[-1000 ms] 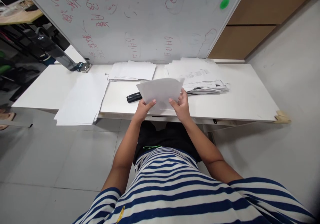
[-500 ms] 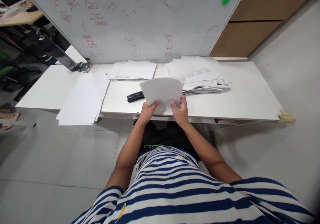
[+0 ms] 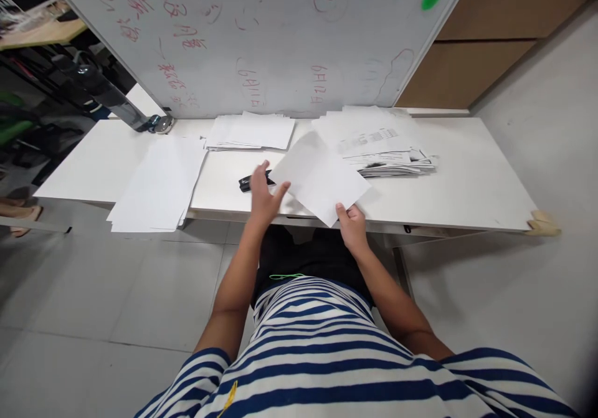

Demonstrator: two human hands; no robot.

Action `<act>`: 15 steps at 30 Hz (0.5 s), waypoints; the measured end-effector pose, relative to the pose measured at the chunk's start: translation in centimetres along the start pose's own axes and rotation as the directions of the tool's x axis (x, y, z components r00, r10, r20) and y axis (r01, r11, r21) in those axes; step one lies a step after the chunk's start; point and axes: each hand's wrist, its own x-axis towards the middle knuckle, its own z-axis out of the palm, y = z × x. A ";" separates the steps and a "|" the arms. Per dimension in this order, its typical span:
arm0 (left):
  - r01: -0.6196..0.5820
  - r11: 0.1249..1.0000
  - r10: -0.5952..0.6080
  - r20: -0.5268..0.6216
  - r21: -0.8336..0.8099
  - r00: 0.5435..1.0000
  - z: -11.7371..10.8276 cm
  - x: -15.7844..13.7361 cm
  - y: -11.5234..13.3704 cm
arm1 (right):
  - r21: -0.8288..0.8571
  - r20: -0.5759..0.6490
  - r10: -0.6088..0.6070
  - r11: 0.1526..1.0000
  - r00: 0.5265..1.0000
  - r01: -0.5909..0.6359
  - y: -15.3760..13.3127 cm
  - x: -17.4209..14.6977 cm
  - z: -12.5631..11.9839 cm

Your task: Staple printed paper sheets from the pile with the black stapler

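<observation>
White paper (image 3: 322,178), one sheet or a thin sheaf, is tilted above the front of the table. My right hand (image 3: 353,226) pinches its near right corner between thumb and fingers. At the paper's left edge, my left hand (image 3: 266,195) has its fingers and thumb spread and grips nothing. Partly behind that hand lies a black stapler (image 3: 245,183), its far end hidden by the hand and the paper. To the right, a stack of printed sheets (image 3: 390,147) lies partly under the held paper's outline.
Another paper pile (image 3: 252,133) lies at the back. White sheets (image 3: 152,187) on the left overhang the front edge of the white table (image 3: 481,181). A whiteboard (image 3: 280,38) stands behind; a dark bottle (image 3: 107,97) leans at back left. A wall rises on the right.
My left hand has let go of the paper and moved left, toward the stapler, with its fingers spreading. The paper has turned aslant in my right hand, which has moved slightly right and down.
</observation>
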 end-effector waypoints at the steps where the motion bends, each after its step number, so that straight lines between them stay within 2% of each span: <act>1: -0.024 0.988 0.025 -0.007 0.150 1.000 -1.2 1.0 -1.1 | -0.007 0.010 0.007 1.000 1.000 -0.007 0.1 0.2 -0.8; 3: -0.055 0.928 0.038 0.052 0.369 0.998 -3.0 2.8 -3.5 | 0.006 0.044 0.021 1.000 0.999 -0.022 0.2 0.5 -2.2; 6: -0.095 0.857 0.004 0.176 0.507 0.984 -4.3 4.0 -6.2 | 0.091 0.098 0.096 0.990 0.991 -0.105 0.2 0.6 -3.3; 10: -0.143 0.853 0.037 0.216 0.502 0.976 -4.2 3.8 -6.8 | 0.179 0.164 0.201 0.957 0.966 -0.230 -0.2 0.7 -3.4; 15: -0.174 0.890 0.037 0.314 0.421 0.949 -4.2 2.7 -5.7 | 0.128 0.234 0.219 0.959 0.947 -0.253 -1.0 0.9 -3.1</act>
